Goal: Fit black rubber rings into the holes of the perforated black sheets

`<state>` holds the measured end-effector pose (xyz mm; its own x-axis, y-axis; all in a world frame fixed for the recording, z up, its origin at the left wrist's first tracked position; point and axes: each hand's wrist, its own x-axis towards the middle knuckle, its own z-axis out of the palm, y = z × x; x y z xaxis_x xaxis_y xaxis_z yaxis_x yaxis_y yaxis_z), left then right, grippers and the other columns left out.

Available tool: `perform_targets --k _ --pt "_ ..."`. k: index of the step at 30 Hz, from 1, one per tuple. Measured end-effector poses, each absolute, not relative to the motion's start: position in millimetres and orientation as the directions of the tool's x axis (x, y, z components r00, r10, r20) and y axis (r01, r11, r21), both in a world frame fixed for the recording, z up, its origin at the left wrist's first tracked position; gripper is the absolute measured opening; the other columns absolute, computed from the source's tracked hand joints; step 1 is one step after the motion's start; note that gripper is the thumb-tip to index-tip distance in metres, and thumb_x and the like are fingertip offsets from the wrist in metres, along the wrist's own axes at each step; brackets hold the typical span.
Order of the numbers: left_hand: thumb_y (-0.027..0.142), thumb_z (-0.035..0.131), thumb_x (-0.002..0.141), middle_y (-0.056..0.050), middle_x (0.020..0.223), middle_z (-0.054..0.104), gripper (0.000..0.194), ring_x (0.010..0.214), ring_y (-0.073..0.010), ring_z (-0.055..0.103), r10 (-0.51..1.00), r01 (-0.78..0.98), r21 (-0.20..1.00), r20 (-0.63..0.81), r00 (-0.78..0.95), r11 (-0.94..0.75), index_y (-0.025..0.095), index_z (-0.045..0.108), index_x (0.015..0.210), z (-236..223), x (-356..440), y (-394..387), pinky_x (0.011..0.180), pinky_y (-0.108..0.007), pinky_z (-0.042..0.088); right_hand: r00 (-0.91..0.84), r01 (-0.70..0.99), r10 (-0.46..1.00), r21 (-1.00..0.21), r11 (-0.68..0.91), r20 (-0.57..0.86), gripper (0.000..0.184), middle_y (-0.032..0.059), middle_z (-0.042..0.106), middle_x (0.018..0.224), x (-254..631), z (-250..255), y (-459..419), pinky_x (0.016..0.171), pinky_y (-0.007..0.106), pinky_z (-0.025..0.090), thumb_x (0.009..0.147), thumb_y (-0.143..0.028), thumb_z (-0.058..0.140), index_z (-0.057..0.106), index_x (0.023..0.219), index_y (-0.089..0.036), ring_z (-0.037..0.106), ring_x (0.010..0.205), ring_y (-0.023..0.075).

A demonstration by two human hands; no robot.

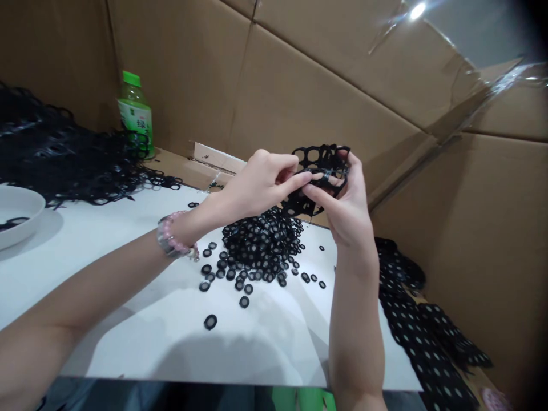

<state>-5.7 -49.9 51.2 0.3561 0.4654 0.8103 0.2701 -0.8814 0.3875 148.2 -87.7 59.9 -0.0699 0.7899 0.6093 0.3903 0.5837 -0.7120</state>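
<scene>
Both hands are raised over the far part of the white table, working on one black rubber sheet with rows of round holes [314,154]. My left hand [272,180], with a pink bead bracelet [173,234] at its wrist, pinches the sheet's near edge between thumb and finger. Around the sheet's right side, my right hand [353,200] is closed, its thumb meeting the left fingertips. Part of the sheet hangs below the fingers, partly hidden by them. Under the hands lies a heap of small black rubber rings [261,245] with pale centres, several scattered toward me.
A tangled pile of black rubber webbing [64,151] fills the back left, beside a green-capped bottle [137,114]. A white bowl [25,231] stands at the left edge. Dotted black sheets [422,337] lie along the right. Cardboard walls [299,91] enclose the back and right.
</scene>
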Motion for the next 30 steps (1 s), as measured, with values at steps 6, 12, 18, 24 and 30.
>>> perform_targets --k 6,12,18,24,30 --pt "0.034 0.039 0.09 0.006 0.052 0.03 0.036 0.046 -0.0072 0.028 0.333 0.204 0.264 0.744 0.579 -0.943 0.018 0.035 0.058 59 -17 -49 0.048 -0.022 0.022 -0.034 0.341 0.854 -0.797 0.498 0.519 0.064 0.0025 0.06 0.097 151 63 -91 0.077 0.037 0.054 0.07 -0.038 0.067 0.034 0.125 -0.033 0.061 0.094 0.0233" --pt "0.027 0.033 0.091 0.005 0.055 0.033 0.032 0.05 -0.0082 0.032 0.326 0.107 0.33 0.73 0.601 -0.938 0.017 0.037 0.06 56 -14 -50 0.05 -0.023 0.026 -0.05 0.345 0.851 -0.791 0.506 0.523 0.068 0.0021 0.06 0.095 151 65 -94 0.069 0.036 0.056 0.068 -0.039 0.069 0.033 0.125 -0.034 0.062 0.089 0.0232" --pt "0.026 0.026 0.092 0.003 0.057 0.036 0.035 0.052 -0.0089 0.033 0.409 -0.015 0.476 0.77 0.489 -0.879 0.018 0.034 0.059 40 2 -49 0.05 -0.023 0.028 -0.084 0.345 0.848 -0.783 0.518 0.523 0.063 0.0021 0.06 0.096 158 63 -91 0.072 0.036 0.055 0.068 -0.042 0.067 0.037 0.123 -0.034 0.061 0.09 0.0226" --pt "0.031 0.031 0.093 0.004 0.056 0.038 0.033 0.05 -0.0092 0.035 0.294 0.054 0.304 0.84 0.456 -0.951 0.019 0.033 0.063 44 -1 -49 0.051 -0.023 0.03 -0.119 0.277 0.834 -0.788 0.549 0.539 0.061 0.0016 0.06 0.103 153 61 -90 0.081 0.037 0.052 0.07 -0.049 0.062 0.038 0.124 -0.035 0.06 0.098 0.0229" --pt "0.029 0.03 0.093 0.003 0.059 0.044 0.028 0.051 -0.0104 0.041 0.243 0.195 0.172 0.862 0.444 -0.966 0.02 0.035 0.067 46 -3 -56 0.053 -0.024 0.032 -0.06 0.329 0.834 -0.778 0.535 0.548 0.065 0.001 0.06 0.099 147 65 -96 0.085 0.038 0.05 0.072 -0.049 0.061 0.032 0.128 -0.036 0.06 0.099 0.0232"
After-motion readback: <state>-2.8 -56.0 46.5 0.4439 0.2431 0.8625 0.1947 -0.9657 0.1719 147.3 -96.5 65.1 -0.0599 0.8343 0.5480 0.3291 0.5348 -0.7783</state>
